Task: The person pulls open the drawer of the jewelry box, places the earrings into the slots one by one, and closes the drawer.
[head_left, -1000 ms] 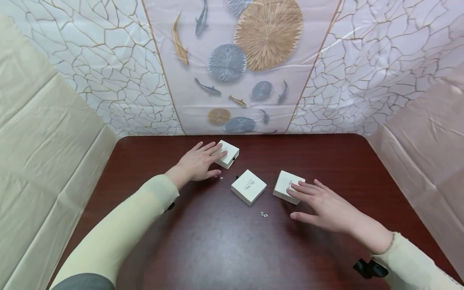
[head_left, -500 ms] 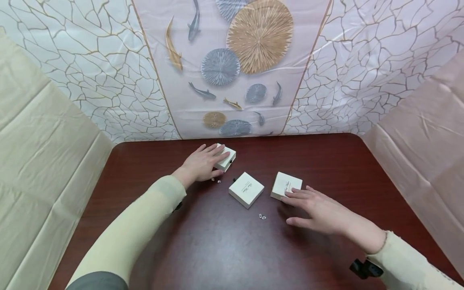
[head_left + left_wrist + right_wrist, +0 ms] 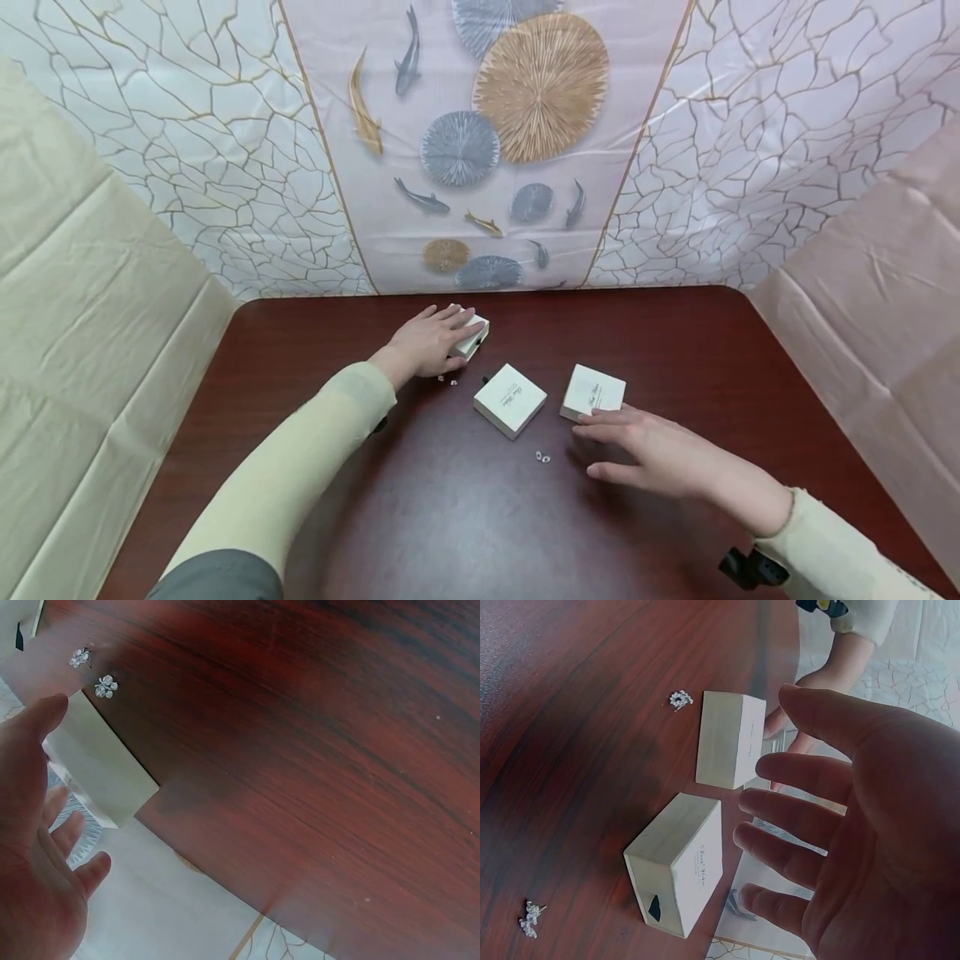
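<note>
Three small square white boxes with printed lids sit on the table. My left hand (image 3: 427, 343) spreads its fingers over the far-left box (image 3: 472, 337), partly covering it; its thumb lies near the box's edge (image 3: 105, 765) in the left wrist view. Two sparkly, butterfly-like earrings (image 3: 106, 686) lie close to that thumb. The middle box (image 3: 510, 402) rests at an angle, with a small black tab at its far corner. My right hand (image 3: 660, 450), fingers extended, hovers by the near edge of the right box (image 3: 596, 389). Another pair of earrings (image 3: 542, 457) lies just left of it.
The dark red-brown table (image 3: 450, 533) ends at a patterned wall covering (image 3: 540, 167). Cream fabric panels (image 3: 97, 275) flank it on both sides. A black wrist device (image 3: 753, 568) is strapped beneath my right sleeve.
My right hand has drawn back slightly toward me and left, uncovering more of the right box's lid. The left fingers have reached a little farther over the far-left box. The view has shifted slightly.
</note>
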Demonstrator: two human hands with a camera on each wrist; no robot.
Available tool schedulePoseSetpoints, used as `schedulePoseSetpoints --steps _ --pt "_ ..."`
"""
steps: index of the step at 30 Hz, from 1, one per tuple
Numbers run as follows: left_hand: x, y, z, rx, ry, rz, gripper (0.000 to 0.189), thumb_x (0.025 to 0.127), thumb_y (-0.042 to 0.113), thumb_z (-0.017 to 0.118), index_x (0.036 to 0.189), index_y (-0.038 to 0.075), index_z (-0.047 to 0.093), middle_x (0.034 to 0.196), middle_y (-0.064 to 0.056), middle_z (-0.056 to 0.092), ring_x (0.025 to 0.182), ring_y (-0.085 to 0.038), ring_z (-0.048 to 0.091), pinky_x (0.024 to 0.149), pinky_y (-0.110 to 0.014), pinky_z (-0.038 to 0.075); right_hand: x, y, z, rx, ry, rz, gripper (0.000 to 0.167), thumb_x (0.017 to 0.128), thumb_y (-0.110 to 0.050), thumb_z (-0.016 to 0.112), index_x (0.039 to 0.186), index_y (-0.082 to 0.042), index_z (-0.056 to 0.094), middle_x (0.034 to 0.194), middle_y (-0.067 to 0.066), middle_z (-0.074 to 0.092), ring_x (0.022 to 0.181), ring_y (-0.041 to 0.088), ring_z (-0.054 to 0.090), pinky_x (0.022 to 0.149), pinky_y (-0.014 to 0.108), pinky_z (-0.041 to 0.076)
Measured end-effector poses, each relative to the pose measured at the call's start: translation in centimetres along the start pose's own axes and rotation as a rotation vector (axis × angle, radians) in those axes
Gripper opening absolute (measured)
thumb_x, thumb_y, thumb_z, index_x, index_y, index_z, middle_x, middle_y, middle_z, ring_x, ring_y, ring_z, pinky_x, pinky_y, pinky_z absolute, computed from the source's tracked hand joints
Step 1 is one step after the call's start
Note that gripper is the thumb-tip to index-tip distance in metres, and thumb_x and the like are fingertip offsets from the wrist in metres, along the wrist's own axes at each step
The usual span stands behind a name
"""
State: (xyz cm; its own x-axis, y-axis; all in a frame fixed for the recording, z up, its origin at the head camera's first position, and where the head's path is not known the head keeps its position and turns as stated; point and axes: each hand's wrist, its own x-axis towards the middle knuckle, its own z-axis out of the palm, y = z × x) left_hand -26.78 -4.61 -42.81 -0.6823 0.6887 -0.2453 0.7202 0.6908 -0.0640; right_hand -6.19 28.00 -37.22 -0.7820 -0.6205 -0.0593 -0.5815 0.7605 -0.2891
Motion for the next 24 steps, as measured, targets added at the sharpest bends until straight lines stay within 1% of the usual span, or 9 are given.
schedulePoseSetpoints --steps 5,14,20,24 --pt "0.1 0.1 0.4 -0.018 -0.003 -0.003 0.072 0.111 0.048 0.053 0.173 0.029 0.021 0.179 -0.004 0.018 0.165 -0.027 0.018 0.132 -0.052 0.020 0.3 -0.3 0.4 0.019 -0.004 -0.020 0.046 0.102 -0.038 0.074 0.138 -0.010 0.072 0.146 0.010 0.067 0.135 0.036 0.062 0.107 0.057 0.052" --pt "0.1 0.1 0.7 -0.057 0.033 -0.005 0.071 0.111 0.048 0.054 0.172 0.028 0.025 0.178 -0.004 0.022 0.163 -0.028 0.024 0.131 -0.052 0.024 1.2 -0.9 0.7 0.039 -0.033 -0.038 0.046 0.103 -0.037 0.073 0.139 -0.009 0.072 0.145 0.013 0.067 0.135 0.037 0.062 0.110 0.060 0.050" --pt "0.1 -0.5 1.1 -0.080 0.062 -0.005 0.071 0.111 0.048 0.054 0.172 0.028 0.026 0.178 -0.005 0.024 0.163 -0.030 0.024 0.130 -0.052 0.025 1.7 -1.1 0.6 0.041 -0.040 -0.059 0.048 0.104 -0.040 0.071 0.140 -0.009 0.071 0.146 0.013 0.066 0.137 0.037 0.061 0.112 0.061 0.048" --pt "-0.1 -1.1 1.4 -0.071 0.086 -0.015 0.071 0.110 0.049 0.055 0.172 0.028 0.027 0.178 -0.004 0.025 0.162 -0.030 0.026 0.130 -0.052 0.027 2.1 -1.0 0.5 0.038 -0.038 -0.075 0.047 0.104 -0.039 0.071 0.140 -0.009 0.071 0.146 0.013 0.067 0.137 0.036 0.061 0.113 0.061 0.047"
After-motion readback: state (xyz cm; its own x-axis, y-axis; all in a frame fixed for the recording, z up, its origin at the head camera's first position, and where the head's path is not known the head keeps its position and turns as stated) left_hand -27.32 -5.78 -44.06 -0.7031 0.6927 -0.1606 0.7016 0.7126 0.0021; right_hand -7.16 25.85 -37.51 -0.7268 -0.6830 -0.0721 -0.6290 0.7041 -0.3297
